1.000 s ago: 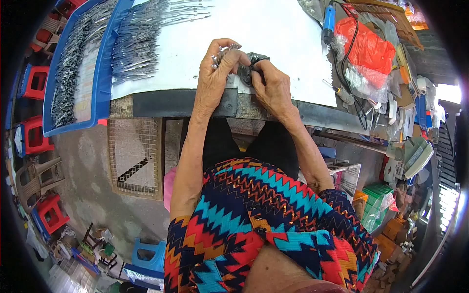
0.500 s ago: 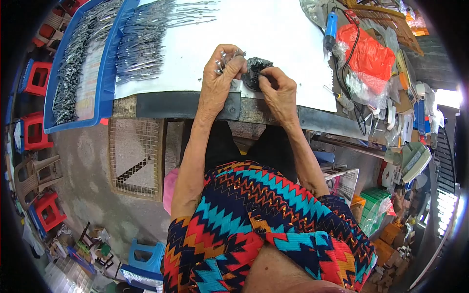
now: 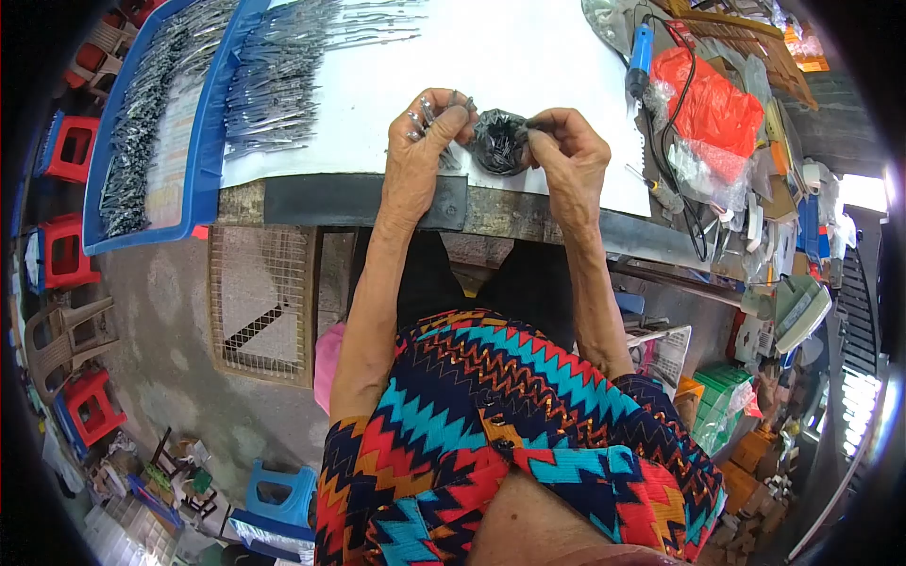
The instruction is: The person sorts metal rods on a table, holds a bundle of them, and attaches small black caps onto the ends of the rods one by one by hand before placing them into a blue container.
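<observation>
My left hand [image 3: 422, 151] is closed around several thin wire-like metal pieces [image 3: 415, 125] whose silvery ends stick out between the fingers. Right of it on the white table covering stands a small round black container [image 3: 497, 158], with dark thin bits inside. My right hand [image 3: 574, 160] is at the container's right edge, thumb and forefinger pinched together. Whatever is between those fingertips is too small to make out. Farther left, many similar wire-like pieces [image 3: 274, 94] lie in a heap beside a blue tray [image 3: 209, 132] holding more of them.
A blue-handled tool [image 3: 641, 52] with a black cable lies at the right, next to a red plastic bag [image 3: 703, 99] and clutter. A screwdriver-like tool [image 3: 661, 191] rests near the front edge. Red stools [image 3: 75, 151] stand on the floor at left.
My right hand has shifted right, from over the container to its right edge, uncovering more of the opening. My left hand has barely moved and still grips the metal pieces.
</observation>
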`<state>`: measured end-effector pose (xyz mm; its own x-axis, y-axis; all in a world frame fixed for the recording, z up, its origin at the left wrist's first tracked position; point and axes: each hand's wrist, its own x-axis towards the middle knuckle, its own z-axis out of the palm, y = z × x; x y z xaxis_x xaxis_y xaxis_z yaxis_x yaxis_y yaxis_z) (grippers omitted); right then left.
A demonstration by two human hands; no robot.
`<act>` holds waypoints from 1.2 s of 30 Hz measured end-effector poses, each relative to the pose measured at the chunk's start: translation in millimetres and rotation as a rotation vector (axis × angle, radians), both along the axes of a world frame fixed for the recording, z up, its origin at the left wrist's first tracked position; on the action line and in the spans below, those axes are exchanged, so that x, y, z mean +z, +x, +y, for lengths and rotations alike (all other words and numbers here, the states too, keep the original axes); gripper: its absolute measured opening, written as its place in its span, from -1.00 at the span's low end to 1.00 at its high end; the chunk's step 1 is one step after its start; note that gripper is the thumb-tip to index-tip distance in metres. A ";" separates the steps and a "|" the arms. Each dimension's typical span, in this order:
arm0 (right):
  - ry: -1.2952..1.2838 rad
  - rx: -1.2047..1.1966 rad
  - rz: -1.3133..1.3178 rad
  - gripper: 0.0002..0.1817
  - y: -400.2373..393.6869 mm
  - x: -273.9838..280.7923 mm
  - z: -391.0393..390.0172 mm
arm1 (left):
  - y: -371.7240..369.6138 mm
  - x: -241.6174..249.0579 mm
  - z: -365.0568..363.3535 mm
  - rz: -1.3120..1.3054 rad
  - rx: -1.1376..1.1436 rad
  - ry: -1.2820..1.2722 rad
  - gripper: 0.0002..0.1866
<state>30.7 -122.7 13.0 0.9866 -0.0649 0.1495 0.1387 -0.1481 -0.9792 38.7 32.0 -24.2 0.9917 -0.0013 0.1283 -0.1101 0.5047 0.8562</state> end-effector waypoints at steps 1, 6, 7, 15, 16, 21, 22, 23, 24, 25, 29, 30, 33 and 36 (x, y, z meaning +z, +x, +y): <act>0.021 0.003 0.003 -0.88 1.7 0.0 1.1 | 0.6 -0.1 0.0 0.010 0.007 0.007 -0.80; 0.136 0.086 0.003 -0.85 11.1 4.8 9.2 | -1.3 0.0 1.7 -0.009 0.009 0.041 -0.80; 0.192 0.110 0.005 -0.85 13.4 7.4 12.2 | -0.7 0.8 1.4 -0.009 0.009 0.029 -0.80; 0.416 0.188 0.001 -0.84 30.1 7.4 31.9 | 2.5 -2.6 1.4 -0.034 -0.024 -0.029 -0.78; 0.431 0.192 0.005 -0.84 30.9 7.0 32.6 | 3.4 -3.2 1.8 -0.037 -0.030 -0.030 -0.78; 0.467 0.188 0.000 -0.84 32.6 7.0 34.1 | 4.3 -1.7 2.2 -0.028 -0.036 -0.010 -0.79; 0.462 0.189 -0.004 -0.84 33.0 6.4 33.9 | 4.5 -2.0 2.0 -0.029 -0.036 -0.006 -0.80; 0.459 0.192 -0.009 -0.84 33.2 5.7 34.3 | 4.3 -2.3 2.3 -0.029 -0.034 -0.002 -0.80; 0.459 0.195 -0.007 -0.84 33.2 5.3 35.0 | 4.2 -2.3 2.6 -0.031 -0.035 -0.004 -0.80; 0.457 0.198 -0.008 -0.85 33.3 5.2 35.1 | 4.6 -2.1 2.4 -0.035 -0.035 -0.008 -0.81; 0.450 0.198 -0.010 -0.85 33.2 4.0 35.7 | 4.1 -2.2 1.9 -0.021 -0.026 -0.023 -0.81; 0.412 0.192 -0.021 -0.85 33.1 4.3 35.1 | 4.4 -2.3 1.8 -0.021 -0.030 -0.021 -0.80; 0.248 0.159 -0.084 -0.86 32.1 5.3 34.1 | 5.1 -2.9 2.0 -0.023 -0.033 -0.005 -0.81; 0.002 0.097 -0.214 -0.87 28.2 10.4 35.6 | 5.9 -2.0 1.2 -0.033 -0.023 0.018 -0.84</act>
<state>58.9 -87.1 23.4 0.9339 0.0285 0.3563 0.3570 -0.1219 -0.9261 44.6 33.2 -26.2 0.9866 -0.0267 0.1610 -0.1273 0.4919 0.8613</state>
